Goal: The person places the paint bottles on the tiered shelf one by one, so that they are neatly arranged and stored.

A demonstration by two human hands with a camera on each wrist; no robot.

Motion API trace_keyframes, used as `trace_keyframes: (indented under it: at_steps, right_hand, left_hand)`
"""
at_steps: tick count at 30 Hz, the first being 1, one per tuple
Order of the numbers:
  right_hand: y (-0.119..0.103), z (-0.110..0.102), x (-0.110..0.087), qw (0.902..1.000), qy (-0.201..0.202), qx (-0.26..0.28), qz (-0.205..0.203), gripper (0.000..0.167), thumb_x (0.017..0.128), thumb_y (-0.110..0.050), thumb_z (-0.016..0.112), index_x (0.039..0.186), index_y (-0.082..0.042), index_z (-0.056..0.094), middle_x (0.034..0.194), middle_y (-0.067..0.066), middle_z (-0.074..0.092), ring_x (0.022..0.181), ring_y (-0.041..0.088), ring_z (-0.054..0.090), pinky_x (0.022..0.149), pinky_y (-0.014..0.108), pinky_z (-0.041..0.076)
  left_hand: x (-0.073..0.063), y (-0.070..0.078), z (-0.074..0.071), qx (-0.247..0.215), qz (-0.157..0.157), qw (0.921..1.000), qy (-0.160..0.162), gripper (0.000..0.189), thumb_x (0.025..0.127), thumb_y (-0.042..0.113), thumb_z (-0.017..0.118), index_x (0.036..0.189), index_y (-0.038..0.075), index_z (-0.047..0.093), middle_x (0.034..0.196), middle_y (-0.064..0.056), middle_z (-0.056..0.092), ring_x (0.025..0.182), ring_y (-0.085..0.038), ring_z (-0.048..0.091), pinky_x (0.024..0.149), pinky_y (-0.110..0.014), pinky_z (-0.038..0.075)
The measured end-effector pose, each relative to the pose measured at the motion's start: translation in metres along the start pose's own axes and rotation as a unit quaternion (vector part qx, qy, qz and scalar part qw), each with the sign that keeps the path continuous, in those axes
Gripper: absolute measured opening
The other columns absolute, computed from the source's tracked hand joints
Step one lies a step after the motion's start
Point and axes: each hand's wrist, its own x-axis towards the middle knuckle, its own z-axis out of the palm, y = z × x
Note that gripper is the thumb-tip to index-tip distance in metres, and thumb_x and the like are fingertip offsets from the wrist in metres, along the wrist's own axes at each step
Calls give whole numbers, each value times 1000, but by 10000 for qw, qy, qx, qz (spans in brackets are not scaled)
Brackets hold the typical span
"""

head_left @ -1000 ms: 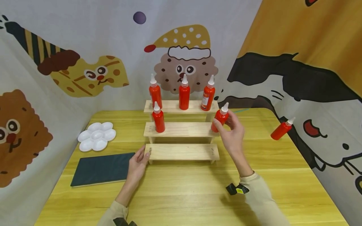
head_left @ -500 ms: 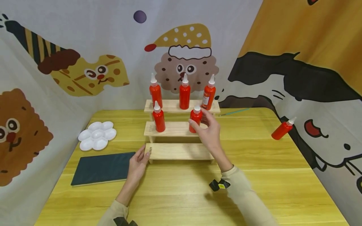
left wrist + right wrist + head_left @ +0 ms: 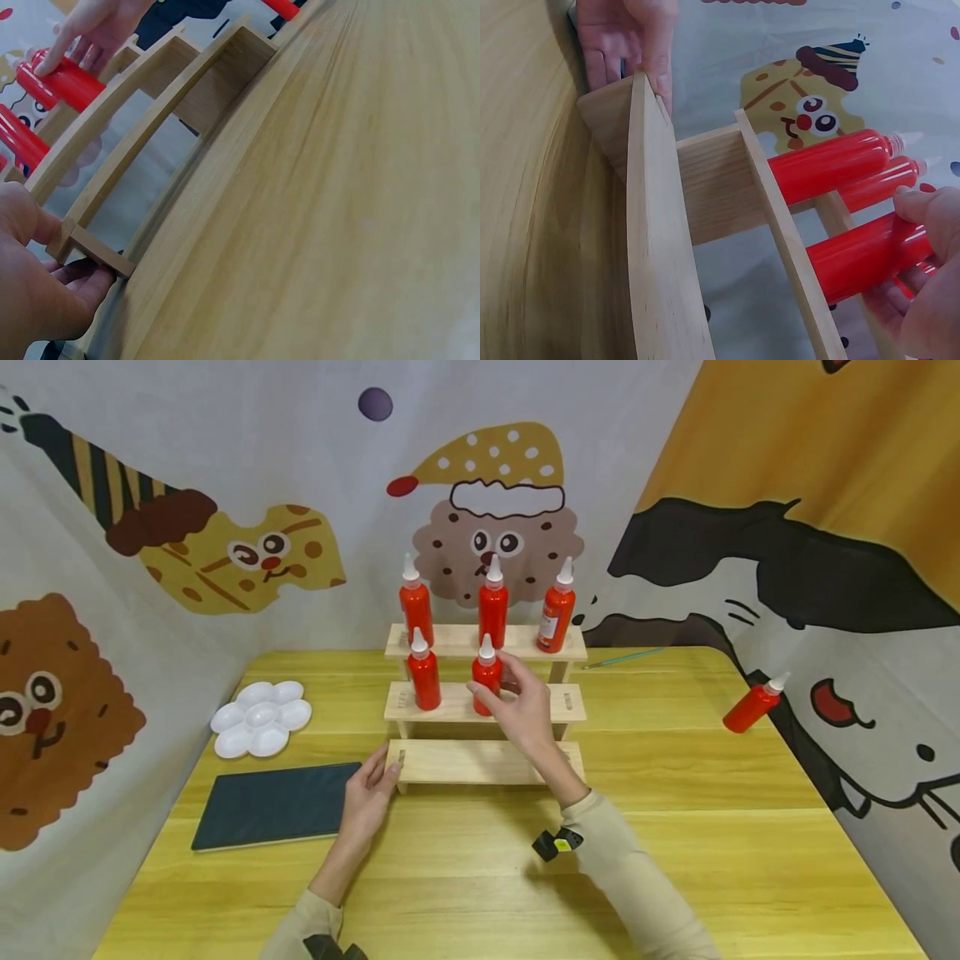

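A three-tier wooden stand is set on the table. My left hand grips the left end of its lowest tier, thumb and fingers either side of the board in the left wrist view. My right hand pinches a red squeeze bottle with a white nozzle, upright at the middle of the middle tier. In the right wrist view, this bottle's base is against the tier's board. To its left stands another red bottle. Three more, including a labelled bottle at the right, line the top tier.
One red bottle is apart at the table's right edge. A thin teal paintbrush lies behind the stand's right side. On the left are a white flower-shaped palette and a dark flat book-like thing. Printed cloth hangs behind.
My right hand has moved the pinched bottle leftward along the middle tier, from its right end to the middle. The left hand has kept its grip on the stand.
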Motion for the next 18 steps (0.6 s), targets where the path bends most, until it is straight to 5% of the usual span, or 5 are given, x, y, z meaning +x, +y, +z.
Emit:
trace_keyframes:
  at_steps: [9,18]
  right_hand:
    - [2,-3,1,9999,-157,38,58,57,85,-18,85,136,-8,61,118,12,73,102,27,71,93,42,59]
    - [-4,-33,2,9989,-23,2,-469,59,81,-12,87,133,-1,60,125,17,70,113,35,68,97,48,56]
  left_hand:
    - [0,-1,1,-7,24,10000,7,56,105,21,58,157,12,40,152,-20,50,136,-29,52,89,-10,49]
    - [0,-1,1,-17,-35,10000,10,56,105,22,58,157,12,40,151,-20,50,136,-29,52,89,-11,49]
